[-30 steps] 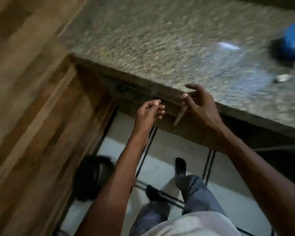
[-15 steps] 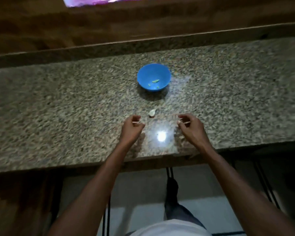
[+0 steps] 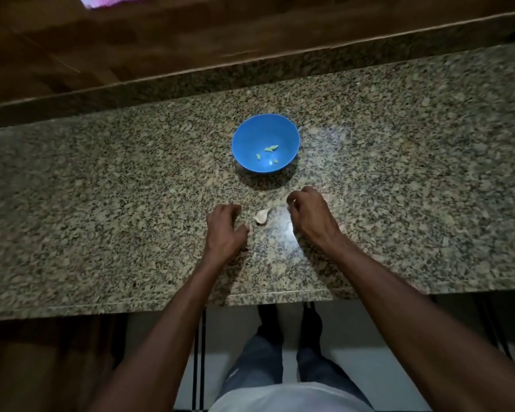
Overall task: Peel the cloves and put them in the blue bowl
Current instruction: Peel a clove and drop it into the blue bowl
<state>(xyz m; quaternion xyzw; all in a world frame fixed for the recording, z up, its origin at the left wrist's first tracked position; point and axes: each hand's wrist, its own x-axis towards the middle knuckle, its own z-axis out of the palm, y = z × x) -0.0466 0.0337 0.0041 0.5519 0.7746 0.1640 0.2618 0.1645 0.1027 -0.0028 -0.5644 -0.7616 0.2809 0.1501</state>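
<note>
From my station I find one garlic clove [image 3: 262, 216] lying on the granite tabletop [image 3: 101, 203], its pale skin on, between the two hands and touching neither. The left hand [image 3: 225, 230] rests on the stone just beside the clove on its left, fingers curled downward in a loose claw; I see nothing held in it, though the fingertips are turned away from me and I cannot rule out a scrap of skin beneath them. The right hand [image 3: 308, 214] sits just to the clove's right, knuckles up and fingers tucked under; whether they pinch anything I cannot tell, the palm side being hidden. The blue bowl [image 3: 265, 143] stands beyond the hands toward the wall, near but apart from them, and holds a few small pale-green pieces [image 3: 271, 148] (I take these for peeled clove fragments, but they are too small to confirm). My judgement is that the work sits at the start of a fresh peel: earlier product is in the bowl, and this clove has not yet been picked up. The next move calls for one hand to lift the clove in a fingertip pinch, the other to catch the papery skin at its pointed end and strip it. The clove is small, curved and likely to skid on polished stone, so the pickup wants a firm pinch from both sides, not a push.
</note>
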